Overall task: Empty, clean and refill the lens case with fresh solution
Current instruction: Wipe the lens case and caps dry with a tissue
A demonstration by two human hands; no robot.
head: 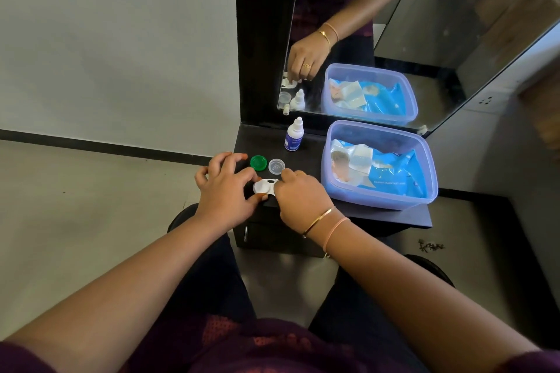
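The white lens case lies on the black dresser top, both caps off. My left hand steadies the case's left end between thumb and forefinger. My right hand covers the case's right well, fingertips pressed down on it; what is under them is hidden. A green cap and a clear cap rest just behind the case. Further back stands the small white solution bottle, its cap on.
A translucent blue plastic tub holding a blue wet-wipes pack stands at the right on the dresser. A mirror rises behind it. The dresser's front edge is just below my hands; grey floor lies to the left.
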